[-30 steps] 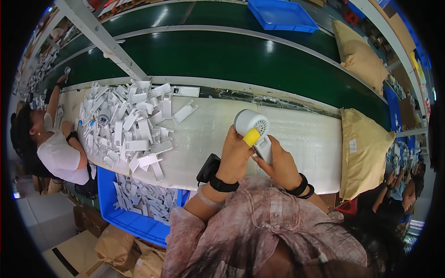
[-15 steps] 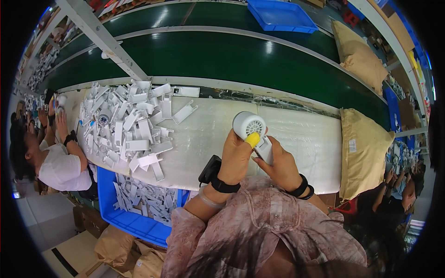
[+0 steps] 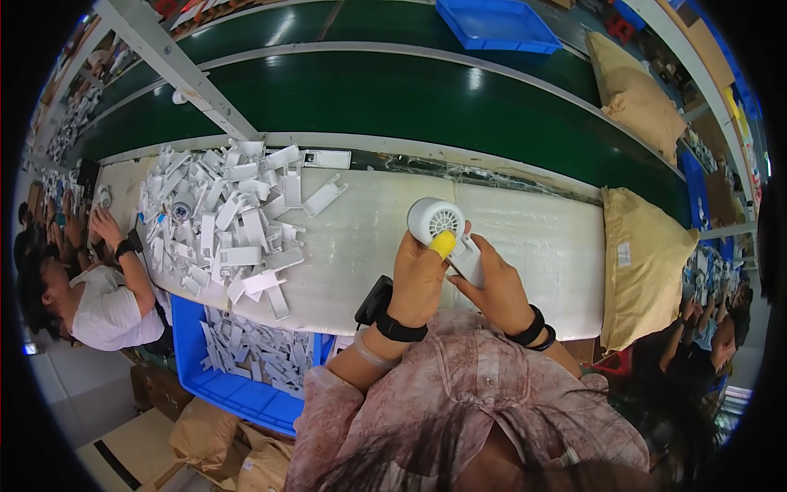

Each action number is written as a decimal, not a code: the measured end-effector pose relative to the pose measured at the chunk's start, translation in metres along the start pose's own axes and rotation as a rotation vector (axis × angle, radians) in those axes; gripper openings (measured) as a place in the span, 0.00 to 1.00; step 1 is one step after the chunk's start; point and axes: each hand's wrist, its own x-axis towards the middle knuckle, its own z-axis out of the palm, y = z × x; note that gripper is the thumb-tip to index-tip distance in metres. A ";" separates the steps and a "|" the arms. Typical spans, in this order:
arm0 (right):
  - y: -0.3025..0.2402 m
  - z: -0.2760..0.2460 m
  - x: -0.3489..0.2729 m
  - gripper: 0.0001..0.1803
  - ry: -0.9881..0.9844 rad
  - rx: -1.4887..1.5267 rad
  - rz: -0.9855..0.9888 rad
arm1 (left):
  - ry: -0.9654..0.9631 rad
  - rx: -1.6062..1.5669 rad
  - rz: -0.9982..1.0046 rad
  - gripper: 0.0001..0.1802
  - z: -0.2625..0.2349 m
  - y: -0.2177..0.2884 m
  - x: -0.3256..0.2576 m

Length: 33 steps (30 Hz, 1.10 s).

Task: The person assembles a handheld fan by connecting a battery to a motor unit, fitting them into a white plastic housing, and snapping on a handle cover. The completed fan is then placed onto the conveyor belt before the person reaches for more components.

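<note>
Well to the right of a heap of white plastic parts on a pale counter, a worker grips a white fan-like device in both hands. The left hand has its fingers clamped on the round head, a yellow-covered thumb lying by the grille; the right hand has its fingers closed on the handle, a split hold that likely steadies the piece and leaves the grille uncovered. The heap probably lies aside for elbow room. A blue bin of similar parts sits on the heap's near side, apparently within reach; beyond the heap runs a green conveyor belt.
</note>
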 end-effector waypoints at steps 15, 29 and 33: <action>-0.006 0.008 -0.001 0.44 0.031 -0.195 -0.027 | -0.079 0.194 0.031 0.27 -0.013 0.001 -0.008; -0.012 -0.012 -0.002 0.39 0.078 0.104 -0.244 | -0.237 0.041 -0.057 0.33 -0.051 0.017 -0.004; -0.007 -0.007 0.002 0.37 0.240 0.015 -0.403 | -0.237 0.024 -0.002 0.32 -0.041 0.012 0.001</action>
